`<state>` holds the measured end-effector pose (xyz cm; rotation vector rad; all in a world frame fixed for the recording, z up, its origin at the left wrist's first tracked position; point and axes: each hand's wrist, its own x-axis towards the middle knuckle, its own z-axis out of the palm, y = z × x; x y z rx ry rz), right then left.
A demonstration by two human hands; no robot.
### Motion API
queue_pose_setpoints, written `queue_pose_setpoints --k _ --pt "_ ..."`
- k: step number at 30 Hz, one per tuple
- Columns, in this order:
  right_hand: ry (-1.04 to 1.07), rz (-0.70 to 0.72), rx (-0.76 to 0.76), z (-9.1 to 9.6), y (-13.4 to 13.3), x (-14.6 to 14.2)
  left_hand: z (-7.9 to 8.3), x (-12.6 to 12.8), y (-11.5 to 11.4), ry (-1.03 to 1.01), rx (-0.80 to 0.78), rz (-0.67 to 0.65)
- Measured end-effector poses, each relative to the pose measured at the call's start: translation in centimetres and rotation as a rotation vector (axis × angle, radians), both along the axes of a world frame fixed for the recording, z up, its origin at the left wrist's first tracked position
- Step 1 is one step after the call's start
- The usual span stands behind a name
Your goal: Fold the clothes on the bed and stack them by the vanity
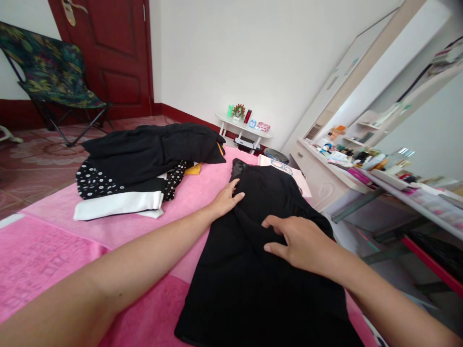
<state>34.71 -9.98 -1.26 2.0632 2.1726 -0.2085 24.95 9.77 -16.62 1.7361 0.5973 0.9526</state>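
Observation:
A black garment (267,284), perhaps a skirt or dress, lies spread on the pink bedding (188,212) before me. Its far left edge has a shiny strip. My left hand (227,198) rests on that left edge, fingers stretched out and thumb apart. Over the middle of the cloth is my right hand (294,241), its fingers curved and its thumb held away from them; no cloth shows clamped between them. A soft crease runs through the fabric between my hands. The tips of some right fingers are hidden.
Left on the bed is a pile of black clothes (152,149), with a dotted piece (96,183) and a white band (119,206). A dressing table (325,166) full of bottles stands right. Behind are a low white shelf (242,126), a folding chair (54,72) and a red door (108,53).

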Motion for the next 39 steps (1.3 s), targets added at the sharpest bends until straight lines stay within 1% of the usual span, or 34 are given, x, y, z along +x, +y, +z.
queue_pose_setpoints --k 1,2,4,5,7,9,10,12,14,16,17,18,19,20,23,24,25,27,30,32,34,36,38,39 --pt "0.04 0.002 0.023 0.5 -0.6 -1.1 -0.2 0.1 0.1 -0.001 0.002 0.002" --pt "0.114 0.015 0.014 0.9 -1.3 -2.1 -0.3 0.1 0.2 -0.004 0.002 0.004" --pt "0.318 0.052 -0.05 1.2 -2.4 -3.3 -0.6 0.2 0.4 -0.013 0.0 0.008" --pt "0.406 0.058 -0.064 1.0 -2.8 -3.3 -0.7 0.2 0.5 -0.015 0.005 0.009" --pt "0.487 0.029 -0.009 0.2 -3.3 -2.3 -0.8 0.1 0.6 -0.011 0.036 0.011" --pt "0.444 0.016 0.051 -1.1 -3.7 -0.4 -0.7 0.0 0.5 0.011 0.07 0.022" --pt "0.403 0.03 0.038 -1.7 -4.0 0.5 -0.6 -0.1 0.5 0.029 0.081 0.029" --pt "0.334 0.08 -0.067 -2.9 -4.9 1.6 -0.3 -0.3 0.3 0.073 0.094 0.051" --pt "0.298 0.116 -0.168 -3.7 -6.1 1.4 0.1 -0.6 -0.1 0.11 0.152 0.081" --pt "0.278 0.141 -0.187 -4.3 -7.1 0.4 0.6 -1.0 -0.7 0.142 0.291 0.096" --pt "0.272 0.164 -0.174 -4.6 -7.4 -0.2 1.0 -1.1 -1.2 0.167 0.379 0.075" --pt "0.269 0.193 -0.155 -4.9 -7.6 -0.7 1.4 -1.3 -1.8 0.201 0.464 0.023" --pt "0.271 0.232 -0.139 -5.1 -7.7 -1.0 2.0 -1.4 -2.5 0.24 0.531 -0.066" --pt "0.274 0.275 -0.125 -5.4 -7.6 -1.2 2.6 -1.7 -3.3 0.276 0.576 -0.192" --pt "0.27 0.39 -0.06 -6.5 -7.4 -0.8 4.8 -3.1 -6.1 0.357 0.643 -0.62" --pt "0.267 0.419 -0.022 -6.9 -7.4 -0.6 5.6 -3.8 -7.1 0.382 0.671 -0.719" --pt "0.268 0.439 0.022 -7.3 -7.4 -0.4 6.4 -4.8 -7.9 0.412 0.704 -0.788" --pt "0.282 0.458 0.106 -8.0 -7.4 -0.1 7.7 -7.1 -9.2 0.478 0.737 -0.852" --pt "0.32 0.465 0.145 -8.4 -7.3 -0.3 8.7 -10.4 -10.1 0.529 0.652 -0.898" --pt "0.391 0.464 0.122 -8.0 -7.2 -0.6 8.8 -12.0 -10.5 0.524 0.556 -0.897" --pt "0.518 0.421 0.086 -7.1 -7.3 -1.1 8.7 -12.8 -11.0 0.493 0.471 -0.867" --pt "0.668 0.292 0.047 -6.0 -7.4 -1.4 8.4 -12.9 -11.6 0.449 0.395 -0.832" --pt "0.803 0.091 0.016 -5.2 -7.2 -1.5 8.2 -12.4 -12.0 0.423 0.285 -0.811" --pt "0.873 -0.014 0.003 -5.1 -6.9 -1.4 8.0 -12.1 -12.0 0.418 0.202 -0.794"
